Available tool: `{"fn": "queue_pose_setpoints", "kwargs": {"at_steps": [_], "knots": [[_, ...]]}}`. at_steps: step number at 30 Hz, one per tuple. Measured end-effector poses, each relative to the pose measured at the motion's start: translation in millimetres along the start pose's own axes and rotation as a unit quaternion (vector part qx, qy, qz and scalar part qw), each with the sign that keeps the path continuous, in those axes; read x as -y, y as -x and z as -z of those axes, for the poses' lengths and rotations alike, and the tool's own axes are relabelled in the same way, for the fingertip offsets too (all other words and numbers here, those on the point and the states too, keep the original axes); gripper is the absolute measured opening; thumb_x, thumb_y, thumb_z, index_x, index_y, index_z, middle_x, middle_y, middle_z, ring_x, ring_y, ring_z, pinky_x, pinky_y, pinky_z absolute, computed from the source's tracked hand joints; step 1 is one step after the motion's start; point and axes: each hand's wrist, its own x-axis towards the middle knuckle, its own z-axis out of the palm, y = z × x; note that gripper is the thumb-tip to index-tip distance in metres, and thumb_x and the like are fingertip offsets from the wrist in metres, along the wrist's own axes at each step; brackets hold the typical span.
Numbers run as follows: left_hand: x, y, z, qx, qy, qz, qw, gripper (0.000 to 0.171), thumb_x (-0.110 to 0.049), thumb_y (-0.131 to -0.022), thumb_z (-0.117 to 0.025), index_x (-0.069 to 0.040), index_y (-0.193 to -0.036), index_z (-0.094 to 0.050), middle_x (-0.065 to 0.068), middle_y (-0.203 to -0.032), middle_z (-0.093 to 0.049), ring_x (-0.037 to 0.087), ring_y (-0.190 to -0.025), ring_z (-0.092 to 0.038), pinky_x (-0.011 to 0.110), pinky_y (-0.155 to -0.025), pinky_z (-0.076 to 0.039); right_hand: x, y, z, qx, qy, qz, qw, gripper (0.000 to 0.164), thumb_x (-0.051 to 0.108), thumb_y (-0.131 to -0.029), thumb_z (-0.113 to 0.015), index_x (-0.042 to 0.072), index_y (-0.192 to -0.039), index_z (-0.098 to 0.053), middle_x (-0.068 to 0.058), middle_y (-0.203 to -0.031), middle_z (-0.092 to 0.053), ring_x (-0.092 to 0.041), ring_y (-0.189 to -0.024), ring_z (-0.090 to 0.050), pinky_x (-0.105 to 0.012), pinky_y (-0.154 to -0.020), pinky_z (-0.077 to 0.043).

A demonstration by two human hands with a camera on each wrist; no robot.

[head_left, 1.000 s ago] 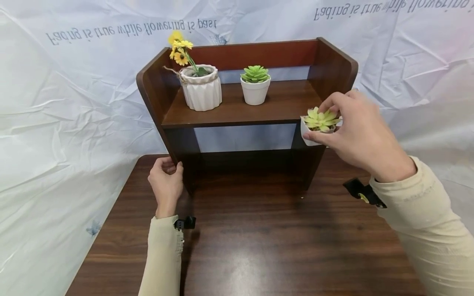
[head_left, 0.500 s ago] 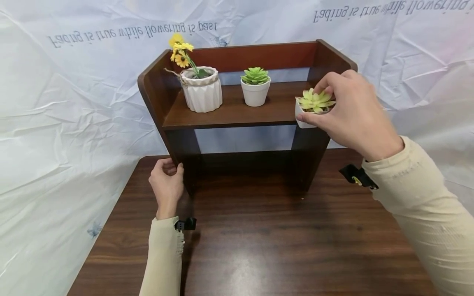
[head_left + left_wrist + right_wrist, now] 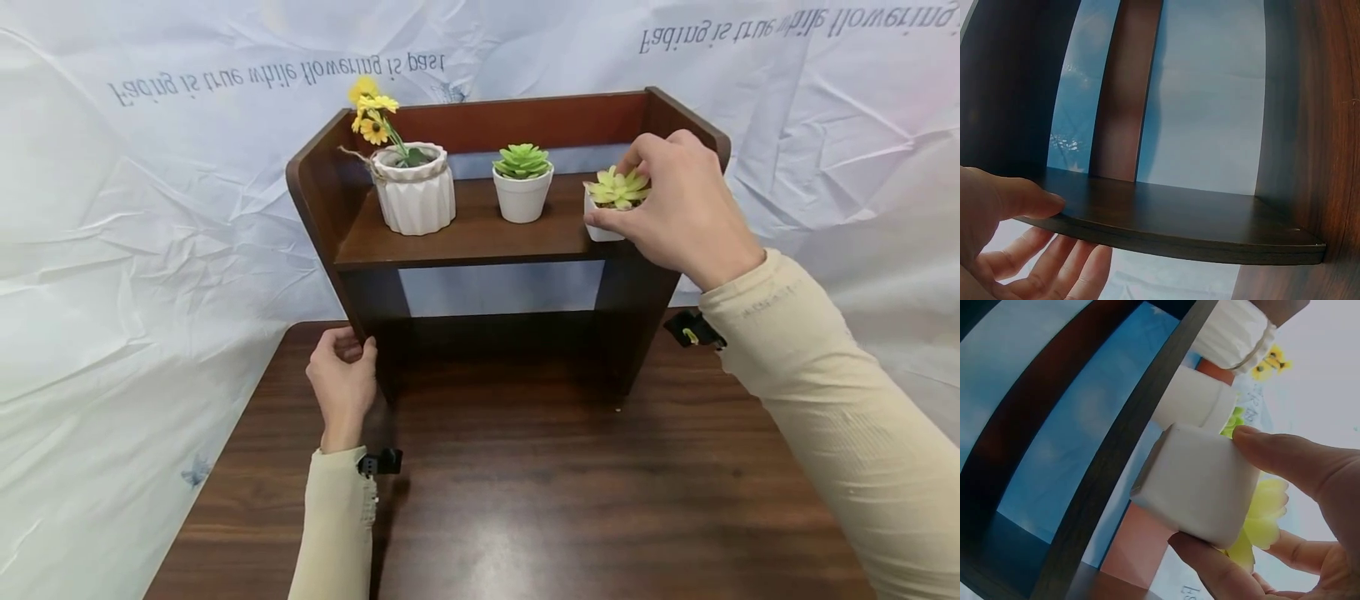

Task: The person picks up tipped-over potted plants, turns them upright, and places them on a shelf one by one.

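My right hand (image 3: 686,204) holds a yellow-green potted succulent (image 3: 617,190) at the right end of the upper board of a dark wooden desktop shelf (image 3: 465,240). Thumb and fingers pinch its square white pot (image 3: 1200,484) from opposite sides, and the right wrist view shows the pot's underside close to the board's front edge. Low on the shelf's left side panel (image 3: 1166,234), my left hand (image 3: 343,379) grips the edge, thumb on the inner face and fingers around the outside.
On the same board stand a round white pot with a green succulent (image 3: 522,196) and, farther left, a ribbed white pot (image 3: 416,200) with yellow flowers and twine. The shelf stands on a brown wooden table (image 3: 525,500). White printed cloth (image 3: 150,208) hangs behind.
My right hand has carried the yellow-green succulent up and left, from in front of the shelf to over its upper board. The left hand keeps its grip on the side panel.
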Motion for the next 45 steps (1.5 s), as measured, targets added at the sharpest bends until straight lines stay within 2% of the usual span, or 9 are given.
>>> {"fn": "queue_pose_setpoints", "kwargs": {"at_steps": [7,9,15,18,24,34,36,42,45], "knots": [[-0.4,0.5,-0.2,-0.003,0.002,0.001,1.0000,0.022,-0.012,-0.094,-0.070,-0.003,-0.114,-0.069,0.017,-0.104,-0.072,0.030,-0.093,-0.071,0.036,-0.080,-0.051,-4.5,-9.2,-4.5,-0.005,-0.006,-0.003,1.000,0.056,0.035,-0.084,-0.082,-0.002,-0.120,-0.061,-0.025,-0.118,-0.061,-0.037,-0.117,-0.045,-0.050,-0.094,-0.036],[-0.2,0.7,-0.3,-0.004,0.000,0.002,1.0000,0.022,-0.012,-0.094,-0.070,-0.003,-0.114,-0.069,0.017,-0.104,-0.072,0.029,-0.093,-0.071,0.033,-0.079,-0.050,-5.5,-11.6,-6.0,-0.011,-0.006,0.000,1.000,0.056,0.034,-0.085,-0.082,-0.003,-0.121,-0.061,-0.025,-0.116,-0.062,-0.036,-0.116,-0.045,-0.050,-0.093,-0.036],[-0.1,2.3,-1.2,-0.006,-0.003,0.002,1.0000,0.022,-0.012,-0.094,-0.070,-0.004,-0.114,-0.069,0.016,-0.105,-0.074,0.029,-0.093,-0.073,0.012,-0.072,-0.043,-7.3,-17.7,-11.1,-0.016,-0.011,-0.007,1.000,0.056,0.033,-0.085,-0.082,-0.003,-0.122,-0.060,-0.025,-0.119,-0.058,-0.036,-0.116,-0.044,-0.049,-0.094,-0.037],[-0.1,2.6,-1.4,-0.007,-0.002,0.000,1.0000,0.022,-0.012,-0.094,-0.070,-0.004,-0.114,-0.069,0.016,-0.105,-0.073,0.029,-0.093,-0.073,0.009,-0.070,-0.041,-7.8,-19.9,-15.2,-0.019,-0.015,-0.008,1.000,0.055,0.033,-0.086,-0.082,-0.003,-0.122,-0.061,-0.025,-0.120,-0.056,-0.036,-0.117,-0.044,-0.047,-0.092,-0.038],[0.3,2.6,-0.5,-0.005,-0.005,0.001,1.0000,0.022,-0.013,-0.094,-0.070,-0.004,-0.114,-0.069,0.016,-0.105,-0.073,0.029,-0.094,-0.073,0.011,-0.070,-0.042,-8.5,-24.3,-21.9,-0.026,-0.020,-0.010,0.999,0.055,0.033,-0.087,-0.080,-0.002,-0.125,-0.061,-0.025,-0.124,-0.053,-0.036,-0.119,-0.045,-0.046,-0.090,-0.041],[-0.4,4.5,-1.2,-0.002,-0.008,0.001,1.0000,0.022,-0.013,-0.094,-0.070,-0.005,-0.115,-0.069,0.016,-0.105,-0.073,0.029,-0.093,-0.073,0.036,-0.078,-0.052,-14.7,-33.0,-27.5,-0.037,-0.022,-0.027,0.999,0.056,0.033,-0.087,-0.080,-0.002,-0.126,-0.061,-0.025,-0.126,-0.052,-0.037,-0.123,-0.044,-0.049,-0.097,-0.041],[-0.3,4.7,-1.6,-0.004,-0.010,0.001,0.9999,0.022,-0.013,-0.094,-0.070,-0.005,-0.115,-0.069,0.015,-0.105,-0.074,0.028,-0.093,-0.073,0.035,-0.077,-0.052,-16.0,-34.2,-29.2,-0.037,-0.025,-0.033,0.998,0.057,0.033,-0.087,-0.080,-0.002,-0.126,-0.060,-0.026,-0.128,-0.051,-0.037,-0.125,-0.043,-0.050,-0.099,-0.041],[0.5,4.4,-2.0,-0.013,-0.017,-0.001,0.9998,0.022,-0.013,-0.094,-0.070,-0.005,-0.114,-0.070,0.013,-0.104,-0.074,0.027,-0.092,-0.073,0.020,-0.073,-0.048,-18.0,-36.8,-35.9,-0.039,-0.035,-0.042,0.998,0.057,0.034,-0.087,-0.080,-0.001,-0.126,-0.059,-0.025,-0.132,-0.048,-0.038,-0.128,-0.042,-0.051,-0.103,-0.041],[0.7,4.0,-1.6,-0.012,-0.017,-0.001,0.9998,0.022,-0.013,-0.094,-0.070,-0.005,-0.114,-0.069,0.014,-0.105,-0.074,0.027,-0.092,-0.073,0.022,-0.073,-0.049,-18.7,-37.3,-39.0,-0.039,-0.039,-0.046,0.997,0.056,0.034,-0.088,-0.079,-0.001,-0.127,-0.058,-0.026,-0.135,-0.046,-0.038,-0.128,-0.043,-0.051,-0.104,-0.041]]}}
